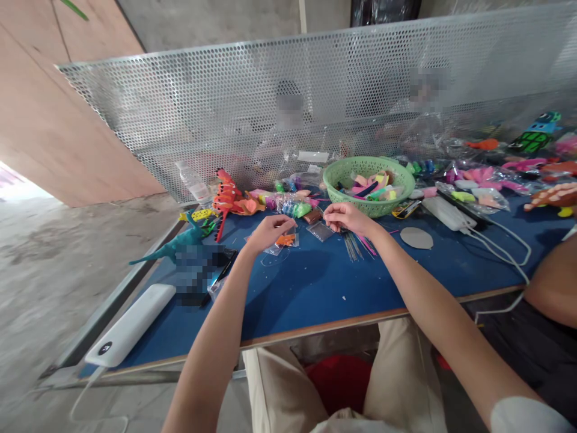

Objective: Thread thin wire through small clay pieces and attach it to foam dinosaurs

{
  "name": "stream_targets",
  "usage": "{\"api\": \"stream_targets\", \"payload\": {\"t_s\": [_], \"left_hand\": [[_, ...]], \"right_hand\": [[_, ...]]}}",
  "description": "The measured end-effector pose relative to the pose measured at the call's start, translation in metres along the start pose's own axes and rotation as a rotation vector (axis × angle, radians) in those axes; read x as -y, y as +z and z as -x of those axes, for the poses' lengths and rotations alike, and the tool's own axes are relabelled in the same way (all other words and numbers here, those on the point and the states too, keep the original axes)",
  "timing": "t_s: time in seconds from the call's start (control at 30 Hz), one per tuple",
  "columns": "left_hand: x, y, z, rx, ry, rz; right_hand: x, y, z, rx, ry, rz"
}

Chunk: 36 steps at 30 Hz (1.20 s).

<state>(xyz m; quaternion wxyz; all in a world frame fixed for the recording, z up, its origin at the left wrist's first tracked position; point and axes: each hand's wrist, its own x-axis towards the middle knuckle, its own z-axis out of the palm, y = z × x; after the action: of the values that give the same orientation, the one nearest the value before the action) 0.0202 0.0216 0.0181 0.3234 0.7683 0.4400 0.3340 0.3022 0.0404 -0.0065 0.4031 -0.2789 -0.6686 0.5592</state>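
Observation:
My left hand is closed, its fingers curled just above a small clear bag of orange pieces. Whatever its fingertips may hold is too small to make out. To the right, my right hand has thumb and fingers pinched together, on something I cannot make out. Beside its fingertips lies a small clear bag with a dark look, close to a brown block. Below the right hand is a bunch of thin wires, with pink strips at its right.
A green basket of coloured clay pieces stands behind my hands. Clay figures, one red and one teal, are at left near a white power bank. A perforated metal panel borders the blue table. Another person's arm is at right.

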Motion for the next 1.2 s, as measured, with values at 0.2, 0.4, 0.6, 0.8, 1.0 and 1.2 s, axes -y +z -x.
{"api": "stream_targets", "payload": {"t_s": [0.2, 0.4, 0.6, 0.8, 1.0, 1.2], "left_hand": [[0.001, -0.003, 0.002, 0.106, -0.056, -0.003], [-0.005, -0.001, 0.002, 0.125, -0.061, 0.092], [-0.002, 0.007, 0.001, 0.112, -0.076, 0.245], [-0.002, 0.015, 0.001, 0.132, -0.100, 0.299], [-0.004, 0.020, 0.001, 0.134, -0.115, 0.306], [-0.007, 0.021, 0.002, 0.149, -0.100, 0.287]], "right_hand": [[-0.001, -0.001, 0.000, -0.032, -0.026, 0.014], [0.000, 0.003, 0.000, -0.011, -0.038, 0.004], [0.003, 0.005, 0.002, 0.077, -0.043, -0.003], [0.003, 0.004, 0.004, 0.163, 0.018, 0.017], [0.006, 0.005, 0.005, 0.246, 0.013, 0.044], [0.011, 0.004, 0.007, 0.290, -0.002, 0.071]]}}
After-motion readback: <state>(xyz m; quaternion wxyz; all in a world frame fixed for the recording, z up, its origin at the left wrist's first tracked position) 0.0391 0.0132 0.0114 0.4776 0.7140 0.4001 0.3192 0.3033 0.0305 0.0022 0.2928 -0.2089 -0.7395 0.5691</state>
